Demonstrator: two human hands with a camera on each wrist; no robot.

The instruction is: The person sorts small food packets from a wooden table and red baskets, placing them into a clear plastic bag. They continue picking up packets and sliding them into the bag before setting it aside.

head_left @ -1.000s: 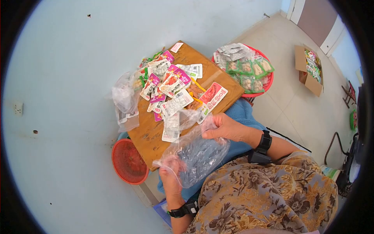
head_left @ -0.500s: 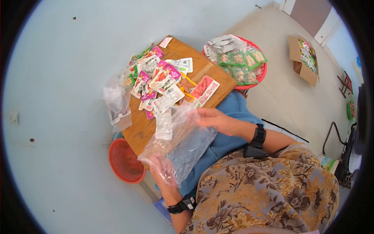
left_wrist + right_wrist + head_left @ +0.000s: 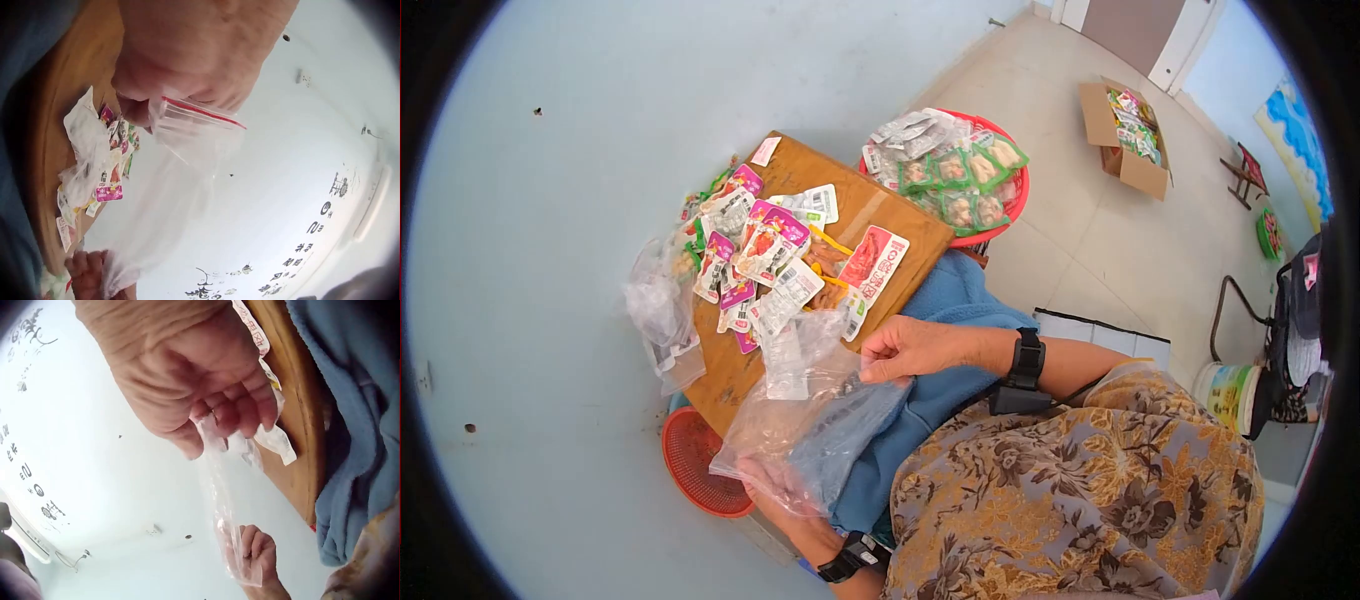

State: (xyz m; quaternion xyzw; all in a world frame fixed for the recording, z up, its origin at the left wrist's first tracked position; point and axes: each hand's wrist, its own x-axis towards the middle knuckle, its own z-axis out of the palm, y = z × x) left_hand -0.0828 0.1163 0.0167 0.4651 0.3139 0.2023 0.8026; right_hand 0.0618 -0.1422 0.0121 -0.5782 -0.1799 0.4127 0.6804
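A clear zip bag (image 3: 800, 440) is stretched between my two hands over the near edge of the wooden table (image 3: 815, 165). My left hand (image 3: 775, 490) holds the end with the red zip strip (image 3: 206, 114), fingers partly behind the film. At the opposite end, my right hand (image 3: 910, 347) pinches the plastic between thumb and fingers. The bag looks thin and flat, with no contents showing. Beyond it lies a pile of small food packets (image 3: 775, 245), white and purple, with a larger red-and-white packet (image 3: 875, 262) to the right.
Crumpled clear plastic (image 3: 662, 305) hangs at the table's left edge. A red basket (image 3: 1022, 190) of sealed green-edged packs stands behind the right corner. Another red basket (image 3: 700, 485) sits low by the wall. An open cardboard box (image 3: 1145, 180) is on the floor.
The head view has swung right, so the table sits further left in it. Both hands keep hold of the bag, which has gone from bunched to flatter and more spread.
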